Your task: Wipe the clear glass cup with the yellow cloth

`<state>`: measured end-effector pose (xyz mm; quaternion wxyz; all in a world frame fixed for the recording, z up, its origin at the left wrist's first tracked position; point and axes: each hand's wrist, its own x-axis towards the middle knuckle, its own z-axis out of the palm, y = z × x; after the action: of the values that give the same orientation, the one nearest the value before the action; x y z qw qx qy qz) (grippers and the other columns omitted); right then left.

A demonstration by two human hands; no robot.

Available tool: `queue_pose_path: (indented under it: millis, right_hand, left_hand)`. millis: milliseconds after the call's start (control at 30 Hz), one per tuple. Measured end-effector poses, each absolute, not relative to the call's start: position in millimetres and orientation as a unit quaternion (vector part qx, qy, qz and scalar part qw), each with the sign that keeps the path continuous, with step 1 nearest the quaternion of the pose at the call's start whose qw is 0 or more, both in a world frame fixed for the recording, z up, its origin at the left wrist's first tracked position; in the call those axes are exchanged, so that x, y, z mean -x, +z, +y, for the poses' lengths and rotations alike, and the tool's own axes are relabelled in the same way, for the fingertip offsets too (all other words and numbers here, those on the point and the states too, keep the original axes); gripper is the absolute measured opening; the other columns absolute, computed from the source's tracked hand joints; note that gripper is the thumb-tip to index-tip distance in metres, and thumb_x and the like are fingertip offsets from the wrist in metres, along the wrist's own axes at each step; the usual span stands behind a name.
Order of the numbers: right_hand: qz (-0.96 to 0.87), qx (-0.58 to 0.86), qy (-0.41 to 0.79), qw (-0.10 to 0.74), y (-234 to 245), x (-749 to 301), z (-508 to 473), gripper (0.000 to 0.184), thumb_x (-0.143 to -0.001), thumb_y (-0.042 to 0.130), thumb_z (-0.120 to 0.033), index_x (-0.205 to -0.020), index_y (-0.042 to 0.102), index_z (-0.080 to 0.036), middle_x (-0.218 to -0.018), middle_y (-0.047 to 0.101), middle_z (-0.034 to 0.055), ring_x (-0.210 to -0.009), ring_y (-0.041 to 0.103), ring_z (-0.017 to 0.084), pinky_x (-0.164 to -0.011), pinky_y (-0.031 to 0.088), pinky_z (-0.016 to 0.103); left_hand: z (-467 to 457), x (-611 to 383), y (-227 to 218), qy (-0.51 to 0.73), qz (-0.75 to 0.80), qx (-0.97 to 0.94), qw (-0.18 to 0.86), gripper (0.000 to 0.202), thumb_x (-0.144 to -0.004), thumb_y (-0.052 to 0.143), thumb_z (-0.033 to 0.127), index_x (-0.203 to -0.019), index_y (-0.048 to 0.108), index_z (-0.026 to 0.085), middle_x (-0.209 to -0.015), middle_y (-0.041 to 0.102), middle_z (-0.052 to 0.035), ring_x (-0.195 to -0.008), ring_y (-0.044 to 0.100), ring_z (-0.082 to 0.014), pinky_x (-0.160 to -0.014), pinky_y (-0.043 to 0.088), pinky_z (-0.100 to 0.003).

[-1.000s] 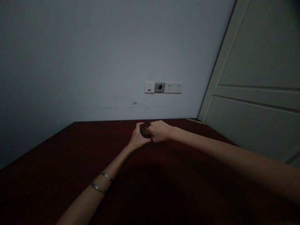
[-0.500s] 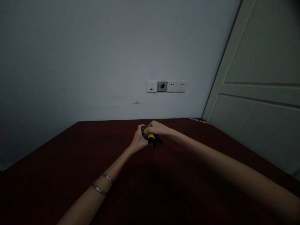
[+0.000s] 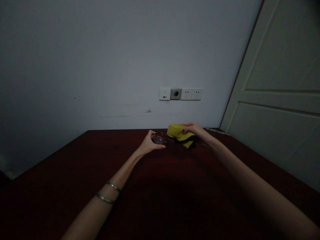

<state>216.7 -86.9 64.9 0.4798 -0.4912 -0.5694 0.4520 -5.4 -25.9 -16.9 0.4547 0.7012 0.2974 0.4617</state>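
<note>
A small round glass dish (image 3: 160,138) sits on the dark red table (image 3: 160,193) near its far edge. My left hand (image 3: 148,145) curls round the dish's left side and holds it. To the right, my right hand (image 3: 193,128) grips a yellow cloth with a dark edge (image 3: 180,135), held just above the table and apart from the dish. Two thin bangles (image 3: 108,193) circle my left forearm.
A pale wall rises behind the table with a row of sockets and switches (image 3: 181,94). A white panelled door (image 3: 282,100) stands at the right. A thin light strip (image 3: 217,131) lies at the table's far right corner.
My right hand has drawn the yellow cloth out of the dish and moved it to the right. My left hand keeps hold of the dish. The view has shifted slightly.
</note>
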Motion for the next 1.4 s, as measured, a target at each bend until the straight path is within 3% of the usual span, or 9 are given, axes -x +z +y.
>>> queue_pose_path:
  millis: [133,400,533,633,733,833,967,1167,1400]
  right_hand:
    - [-0.520,0.496,0.421,0.553,55,-227,-89,0.057,-0.049,0.050,-0.014,-0.102,0.070,-0.006,-0.070,0.071,0.0078,-0.056,0.061,0.018,-0.050,0.044,0.025]
    - [-0.516,0.518,0.370,0.573,44,-227,-95,0.057,-0.050,0.051,-0.018,-0.102,0.071,-0.009,-0.073,0.072,0.0055,-0.060,0.060,0.017,-0.054,0.044,0.025]
    - [-0.532,0.516,0.346,0.576,47,-220,-100,0.056,-0.049,0.053,-0.021,-0.101,0.071,-0.009,-0.076,0.072,0.0058,-0.064,0.061,0.018,-0.057,0.044,0.026]
    - [-0.545,0.508,0.330,0.579,47,-212,-103,0.057,-0.051,0.055,-0.022,-0.105,0.070,-0.009,-0.078,0.072,0.0063,-0.066,0.061,0.018,-0.059,0.046,0.027]
    - [-0.584,0.490,0.291,0.578,44,-206,-105,0.056,-0.057,0.056,-0.025,-0.110,0.066,-0.009,-0.090,0.073,0.0097,-0.073,0.065,0.021,-0.064,0.050,0.031]
    - [-0.655,0.455,0.193,0.571,39,-204,-107,0.052,-0.065,0.054,-0.022,-0.115,0.063,-0.010,-0.108,0.070,0.0132,-0.090,0.067,0.024,-0.076,0.053,0.036]
    - [-0.808,0.378,-0.042,0.450,32,-206,-112,0.050,-0.077,0.049,-0.011,-0.126,0.055,-0.013,-0.123,0.064,0.0134,-0.111,0.060,0.023,-0.091,0.051,0.040]
    - [-0.896,0.187,-0.350,0.201,23,-200,-116,0.038,-0.090,0.045,-0.009,-0.127,0.052,-0.012,-0.129,0.060,0.0131,-0.125,0.051,0.026,-0.107,0.036,0.057]
    - [-0.907,0.084,-0.402,0.092,8,-196,-98,0.033,-0.092,0.045,-0.012,-0.122,0.056,-0.003,-0.126,0.061,0.0176,-0.120,0.056,0.022,-0.104,0.046,0.038]
  left_hand:
    - [-25,7,-6,0.488,0.269,-0.627,0.544,0.061,-0.044,0.083,0.029,-0.092,0.049,0.015,-0.090,0.065,-0.0054,-0.083,0.063,-0.0195,-0.078,0.051,-0.036]
    - [-27,9,-11,0.435,0.196,-0.579,0.661,0.060,-0.046,0.085,0.023,-0.098,0.056,0.013,-0.091,0.067,-0.0104,-0.078,0.065,-0.0205,-0.068,0.052,-0.032]
    - [-24,8,-25,0.383,0.137,-0.558,0.723,0.072,-0.051,0.087,0.037,-0.113,0.057,0.014,-0.101,0.067,-0.0135,-0.086,0.065,-0.0220,-0.072,0.051,-0.031]
    - [-23,6,-34,0.345,0.085,-0.527,0.772,0.082,-0.054,0.084,0.047,-0.124,0.052,0.017,-0.105,0.067,-0.0146,-0.091,0.066,-0.0263,-0.080,0.051,-0.042]
    - [-21,5,-41,0.317,0.057,-0.500,0.804,0.075,-0.055,0.083,0.051,-0.115,0.057,0.015,-0.106,0.067,-0.0165,-0.096,0.066,-0.0329,-0.084,0.048,-0.049]
    - [-18,4,-45,0.311,0.057,-0.486,0.815,0.066,-0.057,0.080,0.053,-0.105,0.061,0.012,-0.105,0.068,-0.0168,-0.094,0.067,-0.0348,-0.077,0.052,-0.045]
    - [-21,4,-42,0.308,0.112,-0.459,0.826,0.059,-0.072,0.066,0.058,-0.109,0.061,0.013,-0.102,0.070,-0.0159,-0.086,0.069,-0.0293,-0.064,0.056,-0.039]
    - [-34,0,-27,0.299,0.176,-0.367,0.863,0.054,-0.089,0.038,0.060,-0.101,0.063,0.014,-0.077,0.071,-0.0099,-0.066,0.068,-0.0237,-0.053,0.058,-0.045]
    - [-38,-5,-21,0.244,0.264,-0.409,0.839,0.047,-0.088,0.041,0.056,-0.085,0.063,0.015,-0.056,0.064,-0.0042,-0.046,0.063,-0.0206,-0.038,0.055,-0.042]
